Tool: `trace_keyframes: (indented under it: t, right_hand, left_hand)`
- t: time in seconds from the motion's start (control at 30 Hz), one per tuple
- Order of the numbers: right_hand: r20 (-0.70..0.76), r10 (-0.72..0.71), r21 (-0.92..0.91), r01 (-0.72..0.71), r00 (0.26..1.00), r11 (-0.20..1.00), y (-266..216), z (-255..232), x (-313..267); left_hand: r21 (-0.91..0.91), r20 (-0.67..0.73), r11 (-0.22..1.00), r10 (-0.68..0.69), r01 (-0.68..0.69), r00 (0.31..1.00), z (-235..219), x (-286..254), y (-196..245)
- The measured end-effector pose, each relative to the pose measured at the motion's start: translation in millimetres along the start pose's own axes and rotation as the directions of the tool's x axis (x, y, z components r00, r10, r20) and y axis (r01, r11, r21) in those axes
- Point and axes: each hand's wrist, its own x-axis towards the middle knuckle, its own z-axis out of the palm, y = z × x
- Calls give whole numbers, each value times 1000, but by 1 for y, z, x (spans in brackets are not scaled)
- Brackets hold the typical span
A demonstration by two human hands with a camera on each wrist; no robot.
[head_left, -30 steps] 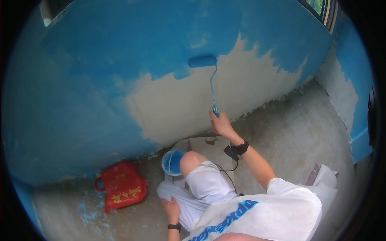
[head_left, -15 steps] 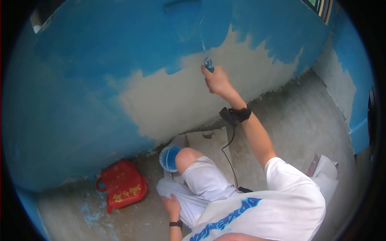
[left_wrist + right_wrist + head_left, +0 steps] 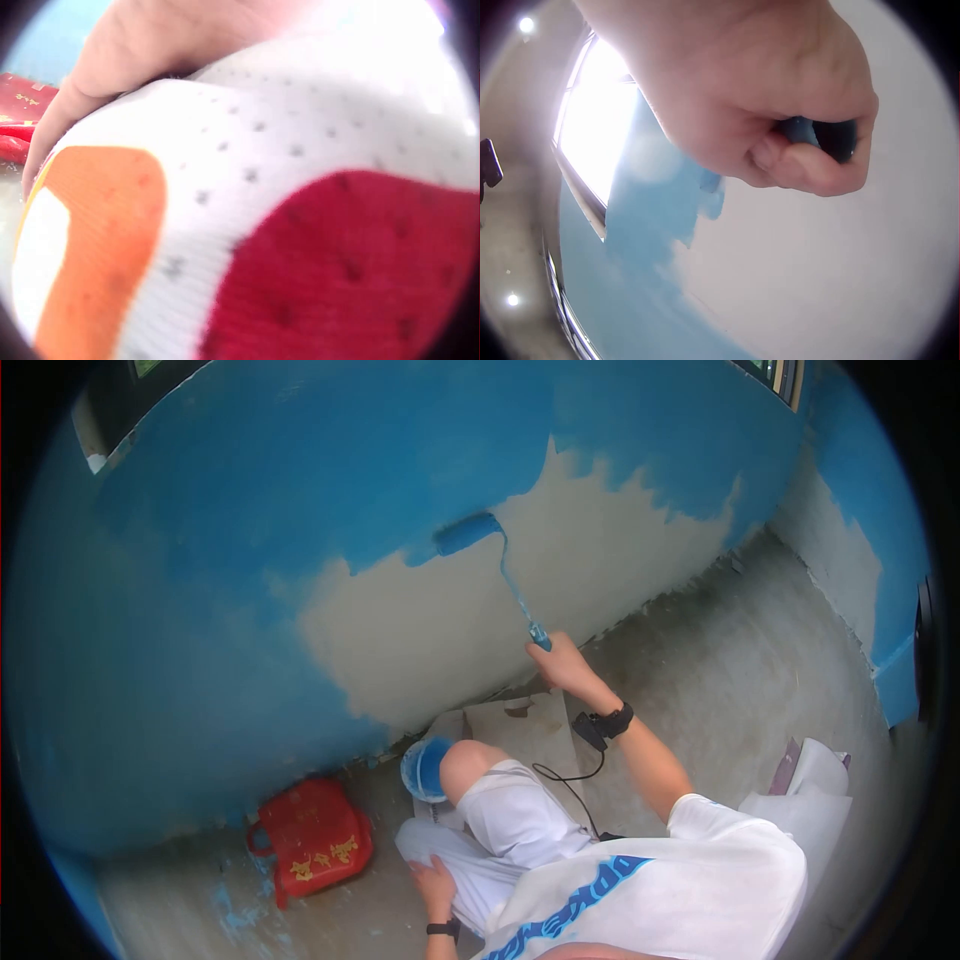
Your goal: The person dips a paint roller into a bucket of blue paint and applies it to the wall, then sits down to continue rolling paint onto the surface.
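In the head view my right hand (image 3: 566, 664) grips the handle (image 3: 540, 637) of a paint roller; its blue roller head (image 3: 467, 534) lies against the wall (image 3: 400, 630), at the lower edge of the blue paint. The right wrist view shows the fingers of my right hand (image 3: 780, 112) curled round the dark handle (image 3: 832, 139). My left hand (image 3: 435, 888) rests on the white shorts (image 3: 445, 858) at the thigh; in the left wrist view its fingers (image 3: 90, 67) lie relaxed over the patterned cloth (image 3: 300, 150).
A bucket of blue paint (image 3: 425, 770) stands on the floor beside the knee. Left of it lies a red bag (image 3: 315, 835) with gold characters. Cardboard (image 3: 535, 735) lies by the wall, and white sheets (image 3: 805, 800) are at the right. Windows are at the top corners.
The roller first went up the wall, then came back down, and now touches the wall slightly left of and below where it started. My left hand has stayed on the thigh.
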Motion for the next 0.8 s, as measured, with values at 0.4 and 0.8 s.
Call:
trace_keyframes:
  t: [0.4,0.8]
  right_hand:
    - [-77,-159,209,172,984,963,-122,-139,26]
    - [-163,5,137,17,987,990,-43,-112,70]
  left_hand:
    - [38,189,998,-60,54,980,-7,10,-5]
    - [50,138,998,-33,26,990,-7,8,0]
